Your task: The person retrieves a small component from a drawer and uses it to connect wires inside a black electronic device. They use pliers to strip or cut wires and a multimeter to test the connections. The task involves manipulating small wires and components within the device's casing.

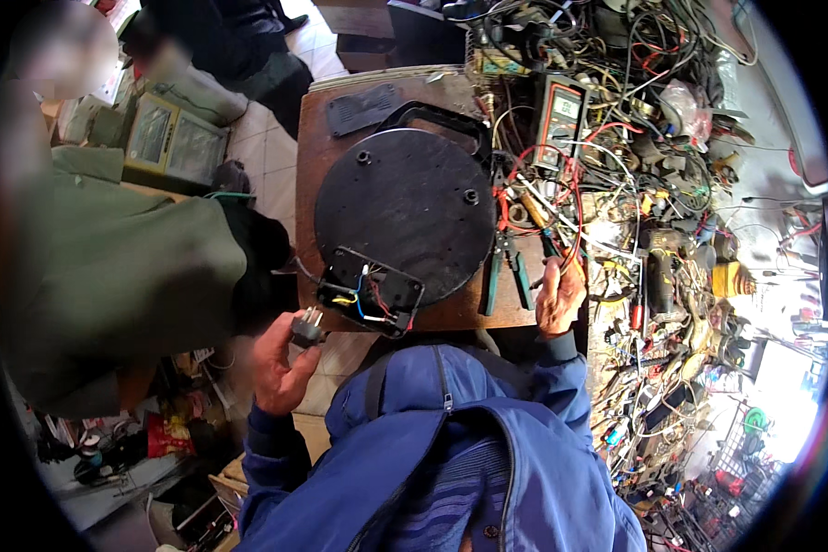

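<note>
My left hand (285, 364) is closed around a black power plug (307, 328), its metal prongs pointing up, left of the table's near edge. On the wooden table lies a round black appliance (405, 216) with a curved handle (437, 115). Its wiring compartment (370, 293) is uncovered, showing blue, yellow and red wires. My right hand (561, 296) is at the table's right edge with fingers curled; what they hold, if anything, I cannot make out. Just left of it rest green-handled pliers (506, 276). A multimeter (559, 120) with red leads (575, 216) stands farther back.
A loose black cover (364, 109) lies at the table's far left. Tangled cables, tools and parts (672, 276) crowd the right side. Close on the left is another person in a green garment (147, 285). A boxy appliance (175, 138) sits behind them.
</note>
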`<state>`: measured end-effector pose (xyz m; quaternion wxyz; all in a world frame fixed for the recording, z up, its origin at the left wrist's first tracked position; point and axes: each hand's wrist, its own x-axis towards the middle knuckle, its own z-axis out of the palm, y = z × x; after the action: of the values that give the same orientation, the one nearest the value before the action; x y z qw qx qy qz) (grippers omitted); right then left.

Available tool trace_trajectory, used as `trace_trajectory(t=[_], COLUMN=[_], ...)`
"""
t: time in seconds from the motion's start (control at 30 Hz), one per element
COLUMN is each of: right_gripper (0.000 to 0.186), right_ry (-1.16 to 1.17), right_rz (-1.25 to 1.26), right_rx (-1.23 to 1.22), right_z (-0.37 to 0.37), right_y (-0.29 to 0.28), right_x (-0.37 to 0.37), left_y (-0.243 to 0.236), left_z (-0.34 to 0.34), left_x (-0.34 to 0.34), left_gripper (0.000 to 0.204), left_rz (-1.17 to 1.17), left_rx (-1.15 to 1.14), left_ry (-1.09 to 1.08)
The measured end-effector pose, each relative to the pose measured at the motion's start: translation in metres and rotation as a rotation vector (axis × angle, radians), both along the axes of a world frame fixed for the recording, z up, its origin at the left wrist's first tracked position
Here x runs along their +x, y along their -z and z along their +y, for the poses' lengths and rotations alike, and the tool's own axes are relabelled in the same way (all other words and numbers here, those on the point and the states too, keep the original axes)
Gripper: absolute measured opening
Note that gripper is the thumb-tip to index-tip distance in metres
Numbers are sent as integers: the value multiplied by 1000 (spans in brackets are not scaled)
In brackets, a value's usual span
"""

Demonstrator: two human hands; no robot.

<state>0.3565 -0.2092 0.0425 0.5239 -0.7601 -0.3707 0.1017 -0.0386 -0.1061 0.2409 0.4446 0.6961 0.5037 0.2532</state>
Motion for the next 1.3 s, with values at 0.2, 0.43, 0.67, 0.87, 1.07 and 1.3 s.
trace_trajectory(t=[0.2, 0.43, 0.67, 0.87, 1.07, 1.3], right_gripper=[12, 13, 19, 23, 26, 30], right_ry=[-145, -219, -431, -260, -203, -194], right_rz=[281, 63, -110, 139, 522, 876], right_rx=[-100, -57, -317, -364, -346, -26], right_z=[-9, -7, -10, -13, -22, -7], right_y=[21, 0, 61, 95, 93, -49], right_x=[-49, -67, -65, -56, -44, -43], left_y=[-9, -16, -20, -8, -5, -33], left_z=[0, -6, -1, 2, 11, 14], left_x=[-5, -13, -20, -18, -11, -6], left_gripper=[41, 51, 47, 37, 33, 34], left_rz=[242, 245, 168, 187, 301, 328], left_rx=[125, 91, 34, 20, 219, 191], left_ry=[26, -36, 3, -31, 51, 61])
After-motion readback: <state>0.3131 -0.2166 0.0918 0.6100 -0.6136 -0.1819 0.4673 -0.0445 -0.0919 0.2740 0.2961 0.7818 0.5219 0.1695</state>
